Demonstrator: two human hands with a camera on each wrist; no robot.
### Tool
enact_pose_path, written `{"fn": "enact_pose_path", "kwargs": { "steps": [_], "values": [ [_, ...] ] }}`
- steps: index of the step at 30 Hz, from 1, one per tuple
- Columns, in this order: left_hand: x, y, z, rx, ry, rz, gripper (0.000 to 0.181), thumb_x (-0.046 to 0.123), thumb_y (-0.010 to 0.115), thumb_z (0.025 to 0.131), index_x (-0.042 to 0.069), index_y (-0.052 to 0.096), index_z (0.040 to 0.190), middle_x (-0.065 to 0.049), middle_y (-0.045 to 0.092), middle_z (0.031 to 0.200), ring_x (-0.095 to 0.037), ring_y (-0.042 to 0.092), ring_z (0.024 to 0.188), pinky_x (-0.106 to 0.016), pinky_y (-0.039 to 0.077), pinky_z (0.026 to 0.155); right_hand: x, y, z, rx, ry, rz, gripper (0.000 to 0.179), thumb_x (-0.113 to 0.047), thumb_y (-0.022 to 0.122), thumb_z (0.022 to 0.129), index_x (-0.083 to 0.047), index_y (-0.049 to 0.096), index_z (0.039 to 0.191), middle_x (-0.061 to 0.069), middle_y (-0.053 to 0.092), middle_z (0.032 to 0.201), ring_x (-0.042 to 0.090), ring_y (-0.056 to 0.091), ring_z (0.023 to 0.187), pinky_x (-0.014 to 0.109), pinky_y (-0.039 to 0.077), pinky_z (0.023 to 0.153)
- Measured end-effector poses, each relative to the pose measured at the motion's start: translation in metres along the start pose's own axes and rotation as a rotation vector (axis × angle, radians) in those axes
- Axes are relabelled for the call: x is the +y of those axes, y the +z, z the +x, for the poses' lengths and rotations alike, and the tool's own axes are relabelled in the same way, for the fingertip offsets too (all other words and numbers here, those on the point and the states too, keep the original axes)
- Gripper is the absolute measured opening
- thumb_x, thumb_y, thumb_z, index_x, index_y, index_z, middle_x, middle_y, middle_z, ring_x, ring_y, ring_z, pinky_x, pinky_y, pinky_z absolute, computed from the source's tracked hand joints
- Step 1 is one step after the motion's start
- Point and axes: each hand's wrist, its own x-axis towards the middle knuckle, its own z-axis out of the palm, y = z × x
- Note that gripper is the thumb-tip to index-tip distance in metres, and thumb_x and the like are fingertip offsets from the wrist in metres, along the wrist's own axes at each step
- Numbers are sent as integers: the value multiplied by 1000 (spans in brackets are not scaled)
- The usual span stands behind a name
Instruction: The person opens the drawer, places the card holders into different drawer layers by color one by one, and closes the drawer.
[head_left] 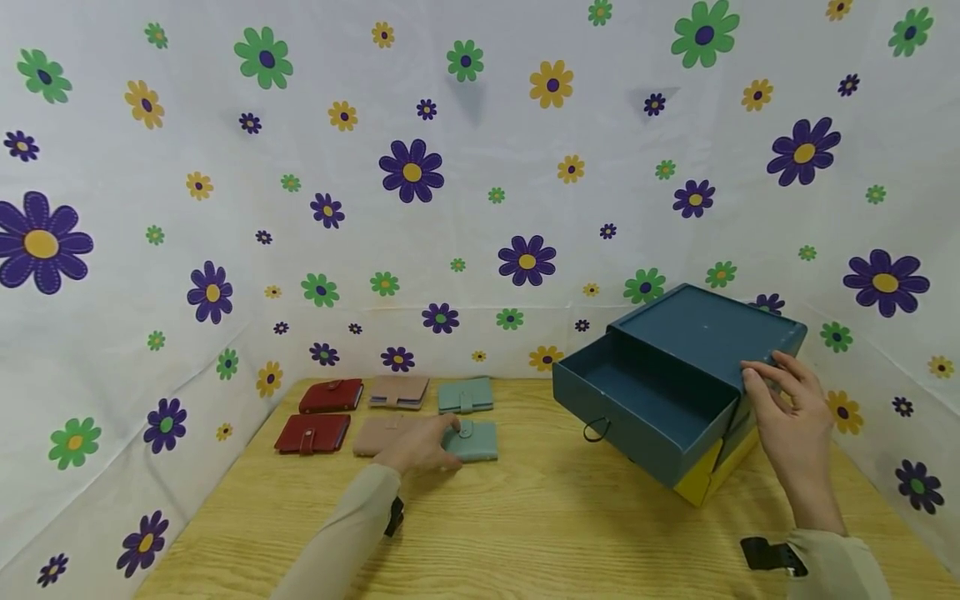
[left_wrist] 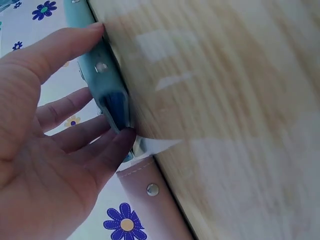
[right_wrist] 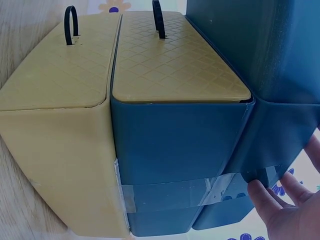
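My left hand [head_left: 420,446] is at the left end of a mint snap-closure card holder [head_left: 480,443] in the front row. In the left wrist view, thumb and fingers bend round this card holder [left_wrist: 101,65] from opposite sides. A pink card holder [left_wrist: 145,195] lies right beside it. On the right stands a small drawer cabinet [head_left: 705,325] in dark blue and yellow, its blue top drawer [head_left: 637,400] pulled out. My right hand [head_left: 795,417] rests its fingertips on the cabinet's upper right edge. In the right wrist view, my thumb touches the cabinet's taped side.
Behind the front row lie another mint card holder [head_left: 465,395], a pink one [head_left: 399,392] and a red one [head_left: 330,396]. A second red one [head_left: 311,433] lies front left. Flower-print cloth [head_left: 480,125] surrounds the wooden table [head_left: 525,533]. Lower yellow drawers [right_wrist: 175,60] have black loop pulls.
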Motion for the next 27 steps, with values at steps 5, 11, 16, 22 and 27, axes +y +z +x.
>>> {"fn": "enact_pose_path", "kwargs": {
  "steps": [5,11,16,22,27],
  "values": [
    [3,0,1,-17,-18,-7,60,34,84,76,16,57,127,-13,60,130,-24,59,112,-44,50,93,0,-1,1,-9,-2,0,39,-29,57,99,0,66,124,0,41,151,18,34,139,31,40,110],
    [7,-1,1,-32,-42,-8,61,33,84,76,16,56,126,-12,61,129,-22,59,110,-43,49,93,0,-1,1,-7,1,-3,39,-29,57,100,0,65,124,0,40,151,19,34,139,33,40,110],
    [10,-1,1,-28,-53,-1,61,35,85,73,15,58,124,-10,63,122,-19,59,101,-41,51,88,1,0,2,-8,2,-8,40,-30,56,100,1,65,124,0,40,151,20,33,140,37,39,111],
    [14,-2,0,-9,-39,2,59,36,85,72,13,59,120,-3,62,96,-15,55,82,-33,48,72,0,0,2,-3,-2,-1,39,-28,56,100,1,65,124,0,40,151,19,34,140,36,39,111],
    [14,-1,0,11,-2,5,54,37,84,74,14,60,117,1,59,83,-14,54,74,-31,45,66,0,0,1,-4,-4,1,39,-28,56,100,2,65,123,1,40,151,19,34,140,33,39,110]
  ]
}}
